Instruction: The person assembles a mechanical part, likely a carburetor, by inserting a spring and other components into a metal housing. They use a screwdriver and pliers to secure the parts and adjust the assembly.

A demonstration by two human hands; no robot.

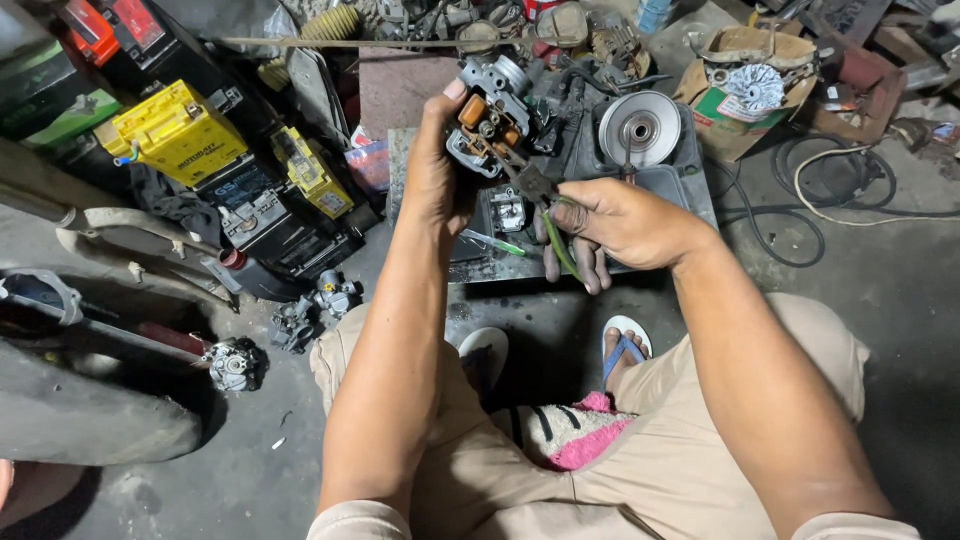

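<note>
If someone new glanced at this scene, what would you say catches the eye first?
Probably the carburetor with orange floats, held up at centre by the left hand, while the right hand works pliers into it. After that, the bright yellow battery at upper left and the shiny round metal disc just right of the hands.

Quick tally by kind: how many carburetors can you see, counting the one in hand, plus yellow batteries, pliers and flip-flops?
Carburetors: 3, one held in the left hand at, two on the floor
Yellow batteries: 2
Pliers: 1, in the right hand
Flip-flops: 2
Total: 8
</note>
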